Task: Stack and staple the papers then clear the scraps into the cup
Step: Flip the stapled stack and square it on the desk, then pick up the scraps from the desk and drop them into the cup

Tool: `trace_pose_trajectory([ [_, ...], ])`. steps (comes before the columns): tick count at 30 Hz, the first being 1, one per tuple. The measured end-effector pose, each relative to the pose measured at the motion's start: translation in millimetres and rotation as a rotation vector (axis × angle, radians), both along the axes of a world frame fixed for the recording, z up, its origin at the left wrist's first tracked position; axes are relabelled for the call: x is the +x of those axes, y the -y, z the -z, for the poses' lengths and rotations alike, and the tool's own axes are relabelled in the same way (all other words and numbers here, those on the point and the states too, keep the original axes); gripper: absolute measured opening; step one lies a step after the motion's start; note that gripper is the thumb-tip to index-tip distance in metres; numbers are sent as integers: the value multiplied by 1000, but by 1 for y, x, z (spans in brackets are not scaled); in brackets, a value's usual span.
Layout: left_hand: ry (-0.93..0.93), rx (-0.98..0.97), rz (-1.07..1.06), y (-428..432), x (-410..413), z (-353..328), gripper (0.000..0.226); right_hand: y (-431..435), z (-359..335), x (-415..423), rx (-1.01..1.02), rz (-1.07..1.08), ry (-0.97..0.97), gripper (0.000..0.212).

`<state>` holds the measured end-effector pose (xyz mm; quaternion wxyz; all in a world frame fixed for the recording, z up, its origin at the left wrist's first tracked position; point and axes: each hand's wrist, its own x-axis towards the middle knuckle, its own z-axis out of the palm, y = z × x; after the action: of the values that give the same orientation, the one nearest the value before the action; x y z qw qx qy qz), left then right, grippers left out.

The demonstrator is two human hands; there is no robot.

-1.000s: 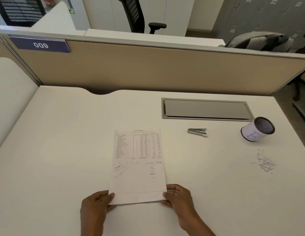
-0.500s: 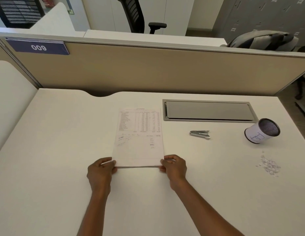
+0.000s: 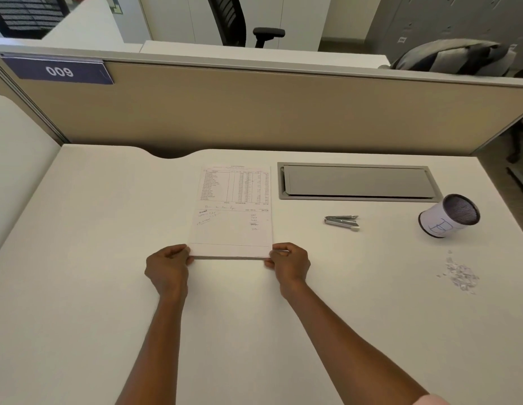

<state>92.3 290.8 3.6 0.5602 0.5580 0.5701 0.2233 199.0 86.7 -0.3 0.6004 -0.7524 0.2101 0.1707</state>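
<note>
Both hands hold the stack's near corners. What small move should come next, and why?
Probably the right hand lets go and reaches for the stapler, lying untouched right of the papers, while the left hand pins its corner. The stack's near edge looks squared, so stapling seems due.

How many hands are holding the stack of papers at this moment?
2. The left hand pinches the near left corner of the papers; the right hand pinches the near right corner.
</note>
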Motion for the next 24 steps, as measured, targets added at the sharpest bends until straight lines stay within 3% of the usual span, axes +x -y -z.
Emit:
trace_pose_trajectory([
  [5, -65, 39, 40, -2, -7, 6, 12, 3, 0, -3, -19, -25, 25, 13],
  [10, -236, 325, 198, 14, -17, -6, 21, 14, -3, -11, -187, -164, 165, 7],
  [16, -207, 537, 388, 69, -25, -5, 34, 39, -7, -34, -463, -469, 489, 33],
  [24, -206, 552, 672, 172, -26, 4, 49, 112, 3, -56, -693, -636, 682, 51],
])
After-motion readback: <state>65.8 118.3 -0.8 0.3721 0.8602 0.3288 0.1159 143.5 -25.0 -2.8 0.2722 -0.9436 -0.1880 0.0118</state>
